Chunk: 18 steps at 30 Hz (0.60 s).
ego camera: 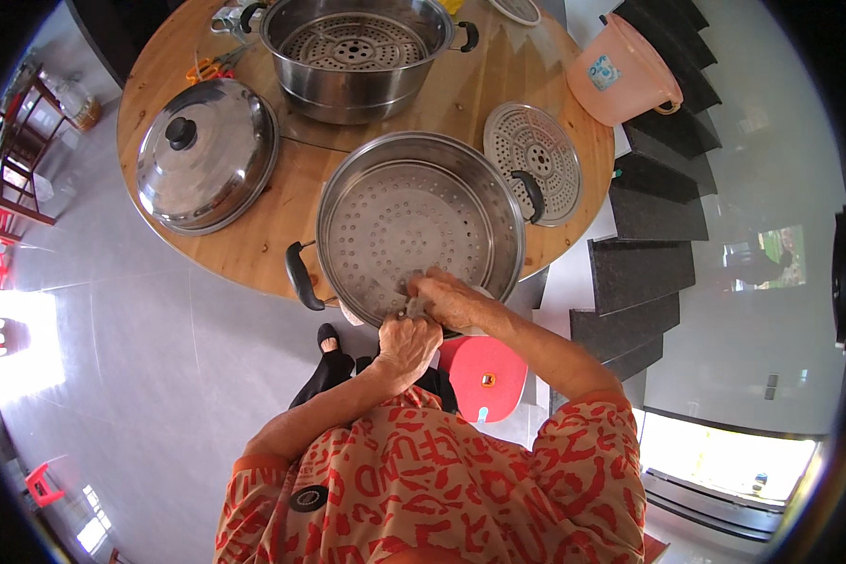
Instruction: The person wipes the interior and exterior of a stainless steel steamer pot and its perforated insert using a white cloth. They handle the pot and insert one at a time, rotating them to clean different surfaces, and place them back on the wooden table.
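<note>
A steel steamer pot with a perforated bottom (409,211) stands at the near edge of the round wooden table (292,176), its opening facing up. My left hand (409,345) grips the pot's near rim, fingers curled over it. Inside the pot's near wall, my right hand (451,299) is closed around a bunched greyish cloth (414,304), close beside my left fingers. A larger steel pot (356,88) with a steamer plate inside stands behind. The domed steel lid (208,155) lies to the left, and a perforated steamer plate (536,158) lies to the right, partly under the pot's handle.
Orange-handled scissors (210,70) lie behind the lid. A pink plastic bucket (624,70) is at the table's right edge, beside dark stair treads (659,204). A red stool (486,381) stands below the near edge, close to my body.
</note>
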Each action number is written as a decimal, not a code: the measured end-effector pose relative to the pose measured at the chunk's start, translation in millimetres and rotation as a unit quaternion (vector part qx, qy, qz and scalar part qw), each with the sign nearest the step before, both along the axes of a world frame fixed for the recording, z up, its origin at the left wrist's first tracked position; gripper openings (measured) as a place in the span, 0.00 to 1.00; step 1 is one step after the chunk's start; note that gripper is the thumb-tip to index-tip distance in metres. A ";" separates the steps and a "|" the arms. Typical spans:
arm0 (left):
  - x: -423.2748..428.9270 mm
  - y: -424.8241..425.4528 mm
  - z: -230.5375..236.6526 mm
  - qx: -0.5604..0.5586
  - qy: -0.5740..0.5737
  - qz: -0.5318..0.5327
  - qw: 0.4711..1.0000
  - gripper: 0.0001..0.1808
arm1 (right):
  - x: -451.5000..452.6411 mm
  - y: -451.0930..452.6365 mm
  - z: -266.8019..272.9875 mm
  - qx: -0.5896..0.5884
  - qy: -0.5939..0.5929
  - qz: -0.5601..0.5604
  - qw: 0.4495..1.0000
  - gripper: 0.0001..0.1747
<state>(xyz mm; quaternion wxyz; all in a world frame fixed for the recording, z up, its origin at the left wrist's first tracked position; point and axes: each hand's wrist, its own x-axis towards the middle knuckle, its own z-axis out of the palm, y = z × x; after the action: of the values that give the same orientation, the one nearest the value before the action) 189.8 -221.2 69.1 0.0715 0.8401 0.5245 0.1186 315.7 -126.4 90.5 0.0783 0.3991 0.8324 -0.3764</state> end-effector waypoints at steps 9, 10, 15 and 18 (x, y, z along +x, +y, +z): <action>-15.6 6.7 19.2 0.051 -0.100 0.015 0.994 0.14 | 25.8 44.0 -6.0 0.363 -0.207 -0.028 0.908 0.29; -23.9 10.2 25.3 0.099 -0.105 0.023 0.989 0.17 | 24.6 34.3 -6.7 0.314 -0.233 -0.035 0.920 0.30; -52.6 16.0 2.8 0.041 -0.095 0.013 0.995 0.26 | 29.1 4.8 -16.3 0.094 -0.022 -0.006 0.995 0.34; -53.0 17.5 -6.8 0.067 -0.083 -0.034 0.994 0.24 | -18.6 -0.4 -20.1 0.152 0.003 0.078 0.985 0.32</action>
<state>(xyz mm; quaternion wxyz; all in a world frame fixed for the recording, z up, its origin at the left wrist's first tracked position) 136.9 -203.7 62.3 0.0623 0.8474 0.4789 0.2205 297.1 -126.7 70.4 0.0430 0.3391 0.9087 -0.2396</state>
